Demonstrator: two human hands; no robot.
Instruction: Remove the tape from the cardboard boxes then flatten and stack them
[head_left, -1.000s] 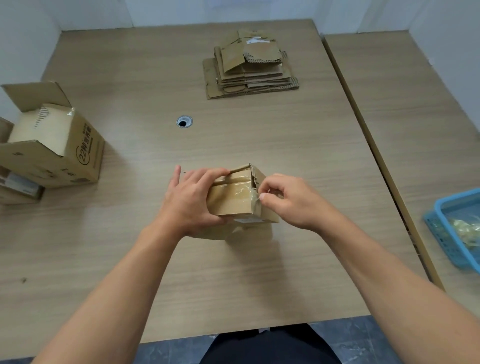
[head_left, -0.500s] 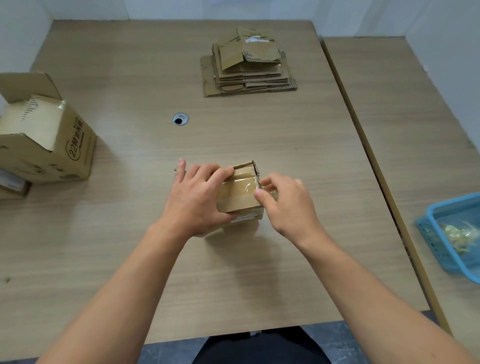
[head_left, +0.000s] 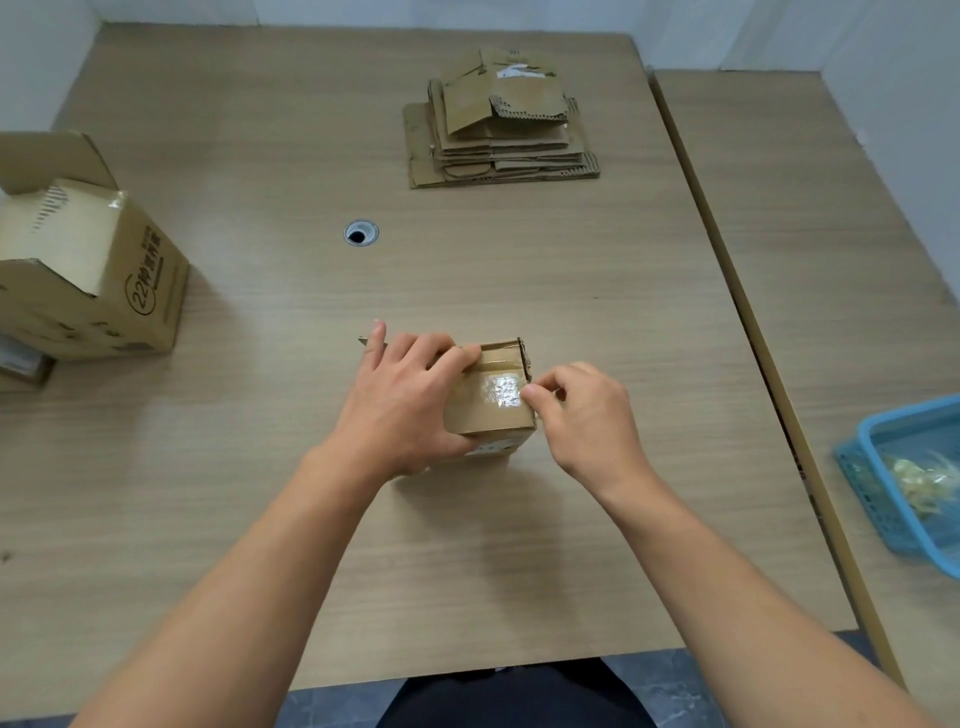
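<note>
A small cardboard box (head_left: 491, 415) stands on the wooden table (head_left: 519, 545) in front of me. Clear tape (head_left: 500, 391) crosses its upper face. My left hand (head_left: 400, 405) grips the box from the left, fingers over the top and thumb on the near side. My right hand (head_left: 582, 415) is at the box's right edge, thumb and forefinger pinching the tape's end there. A stack of flattened cardboard boxes (head_left: 498, 124) lies at the far side of the table.
A larger open cardboard box (head_left: 88, 270) with printed text lies at the left edge, on top of other boxes. A cable hole (head_left: 360, 233) sits mid-table. A blue plastic basket (head_left: 904, 478) with crumpled tape rests on the adjoining table at right.
The box has been turned so its taped face points up toward me. My right hand's fingers have shifted along the right edge onto the tape. The view has moved slightly.
</note>
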